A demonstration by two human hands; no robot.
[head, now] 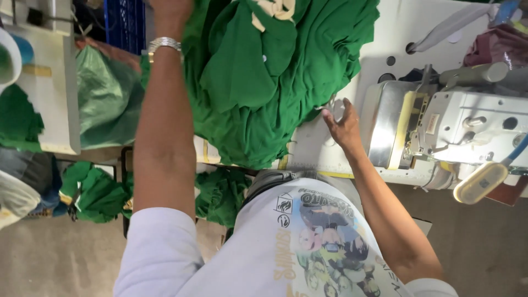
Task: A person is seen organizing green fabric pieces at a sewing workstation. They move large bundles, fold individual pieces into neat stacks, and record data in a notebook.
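Observation:
A large heap of green fabric pieces [258,71] covers the white sewing table [324,151]. My left hand [170,10], with a silver watch [164,43] on the wrist, reaches onto the far side of the heap. Its fingers are cut off by the frame's top edge. My right hand [342,125] is at the heap's right edge, beside the sewing machine [451,126]. Its thumb and fingers pinch a small pale grey tool [337,108] that looks like thread snips.
A green plastic bag [107,93] and more green pieces [91,192] lie on the left, below a second white table [55,93]. A blue crate [125,25] stands at the top. Maroon cloth [495,44] lies behind the machine. Bare floor [484,247] shows lower right.

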